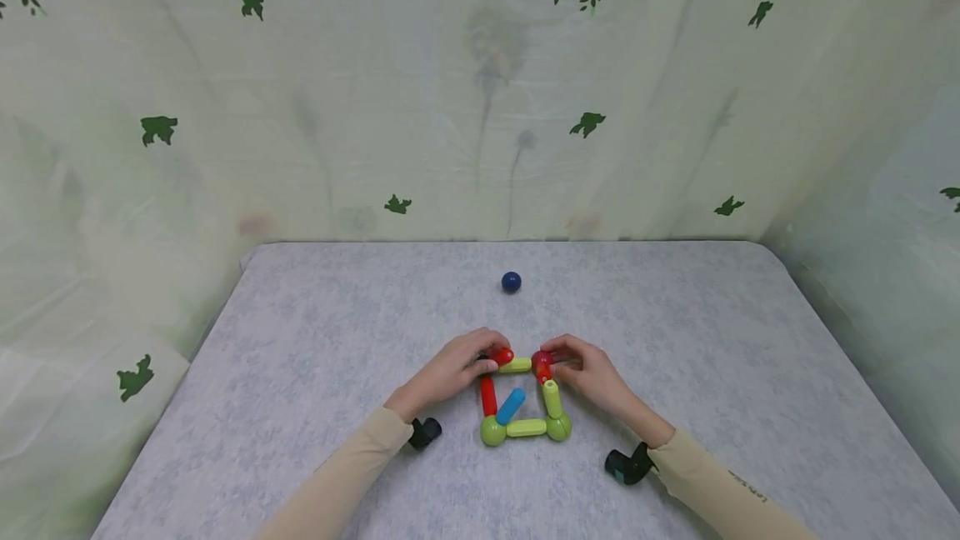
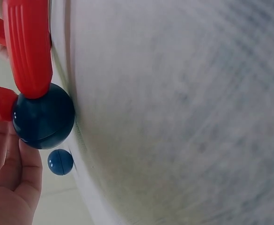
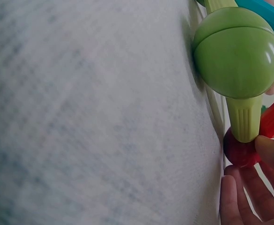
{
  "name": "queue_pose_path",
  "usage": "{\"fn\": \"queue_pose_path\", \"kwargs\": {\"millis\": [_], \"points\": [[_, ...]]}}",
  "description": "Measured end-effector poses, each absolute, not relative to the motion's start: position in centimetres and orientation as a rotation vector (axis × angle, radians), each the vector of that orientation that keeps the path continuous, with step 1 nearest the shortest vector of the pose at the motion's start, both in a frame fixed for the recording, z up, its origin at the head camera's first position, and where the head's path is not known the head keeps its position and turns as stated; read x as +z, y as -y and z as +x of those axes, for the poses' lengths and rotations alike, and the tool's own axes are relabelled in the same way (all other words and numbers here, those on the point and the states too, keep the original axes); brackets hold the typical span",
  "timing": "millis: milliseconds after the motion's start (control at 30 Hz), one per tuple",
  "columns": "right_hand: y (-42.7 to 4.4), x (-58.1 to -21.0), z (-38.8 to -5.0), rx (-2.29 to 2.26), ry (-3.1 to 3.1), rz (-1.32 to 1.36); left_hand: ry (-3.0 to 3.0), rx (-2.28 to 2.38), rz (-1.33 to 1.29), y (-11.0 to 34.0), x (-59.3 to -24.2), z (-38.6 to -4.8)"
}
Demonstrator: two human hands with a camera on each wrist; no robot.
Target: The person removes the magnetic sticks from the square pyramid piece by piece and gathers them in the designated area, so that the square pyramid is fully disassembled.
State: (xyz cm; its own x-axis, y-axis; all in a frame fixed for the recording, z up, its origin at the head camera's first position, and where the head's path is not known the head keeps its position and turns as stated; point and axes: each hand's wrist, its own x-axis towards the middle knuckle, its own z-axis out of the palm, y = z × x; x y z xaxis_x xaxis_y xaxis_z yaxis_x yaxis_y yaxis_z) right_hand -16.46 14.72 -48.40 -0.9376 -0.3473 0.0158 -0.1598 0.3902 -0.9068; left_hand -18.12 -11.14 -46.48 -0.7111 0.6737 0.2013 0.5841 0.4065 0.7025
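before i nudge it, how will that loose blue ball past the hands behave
The loose blue ball would likely roll at a light push: it is round and sits alone on the flat table. Its glossy highlight hints at a smooth, perhaps slightly slippery surface. It is probably stiff, since its outline looks evenly round.

Five glossy plastic balls (image 1: pixel 558 427) and seven ridged plastic rods (image 1: pixel 552 398)
Two dark blue balls (image 1: pixel 511 282), two green balls (image 1: pixel 492 432), one dark red ball (image 1: pixel 542 359); three red rods (image 1: pixel 488 396), three yellow-green rods (image 1: pixel 527 427), one bright blue rod (image 1: pixel 512 406); also two bare hands (image 1: pixel 459 363), two beige sleeves (image 1: pixel 360 461), two black wrist-worn cameras (image 1: pixel 628 467) and one mottled pale grey tabletop (image 1: pixel 315 315).
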Motion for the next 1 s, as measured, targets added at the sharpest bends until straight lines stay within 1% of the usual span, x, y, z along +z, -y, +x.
{"fn": "queue_pose_path", "kwargs": {"millis": [133,400,733,1000], "points": [[-14.8,-48.4,-16.4,-1.59,-2.465,-0.463,-2.509,1.289,1.078,11.2,-46.6,-18.2],[-14.7,-48.5,-16.5,-1.575,-2.475,-0.46,-2.469,1.325,1.106,11.7,-46.6,-18.5],[-14.7,-48.4,-16.4,-1.56,-2.487,-0.436,-2.436,1.43,0.9,12.9,-46.0,-18.3],[-14.6,-48.3,-16.4,-1.558,-2.482,-0.424,-2.427,1.515,0.911,13.2,-46.1,-18.4]]}}
